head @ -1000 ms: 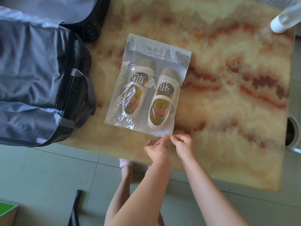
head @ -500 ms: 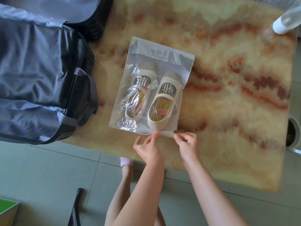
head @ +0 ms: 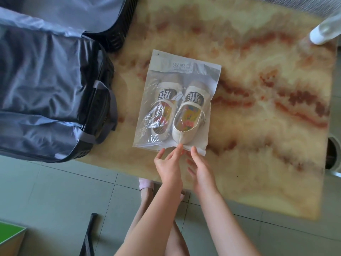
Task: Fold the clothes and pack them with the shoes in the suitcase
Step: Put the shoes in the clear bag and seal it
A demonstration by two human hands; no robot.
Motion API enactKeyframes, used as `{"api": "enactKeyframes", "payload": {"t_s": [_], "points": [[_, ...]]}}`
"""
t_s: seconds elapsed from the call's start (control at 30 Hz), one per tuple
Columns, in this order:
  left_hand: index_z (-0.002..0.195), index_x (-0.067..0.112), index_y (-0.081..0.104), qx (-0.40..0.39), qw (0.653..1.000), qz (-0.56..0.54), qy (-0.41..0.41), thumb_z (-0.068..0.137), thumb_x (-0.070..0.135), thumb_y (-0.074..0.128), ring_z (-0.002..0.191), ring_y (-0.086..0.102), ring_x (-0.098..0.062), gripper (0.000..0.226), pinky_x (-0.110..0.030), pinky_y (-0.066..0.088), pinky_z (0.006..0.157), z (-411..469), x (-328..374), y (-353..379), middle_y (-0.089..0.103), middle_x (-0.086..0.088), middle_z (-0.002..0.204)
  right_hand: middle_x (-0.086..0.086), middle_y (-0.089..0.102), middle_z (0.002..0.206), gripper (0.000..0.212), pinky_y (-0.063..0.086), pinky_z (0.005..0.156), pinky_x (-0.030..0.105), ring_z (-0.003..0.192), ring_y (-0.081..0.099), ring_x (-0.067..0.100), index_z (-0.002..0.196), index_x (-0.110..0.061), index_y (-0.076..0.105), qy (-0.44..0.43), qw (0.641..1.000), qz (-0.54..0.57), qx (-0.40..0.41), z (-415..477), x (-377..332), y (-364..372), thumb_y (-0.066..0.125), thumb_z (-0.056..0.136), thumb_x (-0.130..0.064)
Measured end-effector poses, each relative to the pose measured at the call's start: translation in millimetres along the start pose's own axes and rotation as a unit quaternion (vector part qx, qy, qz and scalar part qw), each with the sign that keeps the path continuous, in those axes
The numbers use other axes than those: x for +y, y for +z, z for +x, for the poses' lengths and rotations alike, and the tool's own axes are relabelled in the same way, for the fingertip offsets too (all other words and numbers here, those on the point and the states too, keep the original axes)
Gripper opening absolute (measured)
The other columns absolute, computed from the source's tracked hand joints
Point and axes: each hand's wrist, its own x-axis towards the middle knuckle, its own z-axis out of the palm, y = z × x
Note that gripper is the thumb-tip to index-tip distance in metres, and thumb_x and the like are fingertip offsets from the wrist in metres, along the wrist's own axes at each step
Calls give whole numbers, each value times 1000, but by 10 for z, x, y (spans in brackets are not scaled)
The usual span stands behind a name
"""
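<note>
A pair of cream shoes (head: 181,115) with flowered insoles lies inside a clear plastic zip bag (head: 184,71) on the marble-patterned table (head: 258,100). My left hand (head: 168,164) and my right hand (head: 200,169) are side by side at the bag's near sealed edge. Fingertips of both touch that edge, with the fingers spread and nothing pinched. The open black suitcase (head: 46,93) with grey lining and straps rests on the table's left end, about a hand's width from the bag.
A white bottle-like object (head: 321,34) lies at the table's far right corner. Grey floor tiles show below the near table edge, along with my legs and a pink slipper (head: 145,183). A green-topped box (head: 10,233) sits at the bottom left.
My left hand slid left along the bag's near edge and came back beside the right. Both hands loosened from a pinch to spread fingers. The bag stays in place.
</note>
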Motion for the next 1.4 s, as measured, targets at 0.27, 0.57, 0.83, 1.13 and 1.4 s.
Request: {"api": "enactKeyframes", "payload": {"t_s": [0.27, 0.57, 0.83, 1.13, 1.4], "points": [[119, 15, 36, 28, 999, -27, -5, 70, 8, 83, 95, 69, -19, 69, -35, 48, 98, -27, 50, 34, 75, -4, 84, 1, 71, 94, 5, 44, 73, 21, 83, 65, 7, 87, -15, 70, 16, 990, 94, 106, -8, -53, 158, 70, 85, -19], [132, 7, 32, 54, 992, -114, -24, 72, -4, 78, 86, 70, -20, 76, -25, 55, 79, -107, 54, 99, 71, -15, 92, -4, 71, 102, 10, 38, 94, 27, 98, 64, 3, 98, -19, 68, 29, 987, 139, 81, -56, -70, 66, 62, 90, -22], [136, 10, 24, -83, 990, -50, -100, 64, 8, 85, 104, 66, -26, 94, -44, 52, 91, 15, 94, -34, 64, -19, 117, -2, 70, 110, 19, 40, 103, 37, 104, 66, 12, 111, -18, 64, 0, 983, 171, 63, -32, -102, -56, 57, 94, -20], [109, 11, 53, -77, 986, -145, -18, 88, 8, 63, 115, 60, -26, 23, -50, 50, 95, 4, 484, -108, 64, -10, 115, -8, 74, 95, 18, 34, 110, 43, 94, 70, 10, 102, -21, 63, -45, 974, 217, -38, -131, -244, 78, 48, 97, -13], [94, 10, 55, -41, 981, -183, 42, 89, 4, 63, 91, 68, -24, 11, -46, 54, 90, -165, 926, 115, 69, -8, 90, -2, 73, 100, 20, 33, 110, 54, 97, 70, 14, 111, -15, 60, -77, 959, 258, -91, -269, -482, 294, 45, 98, -13]]}}
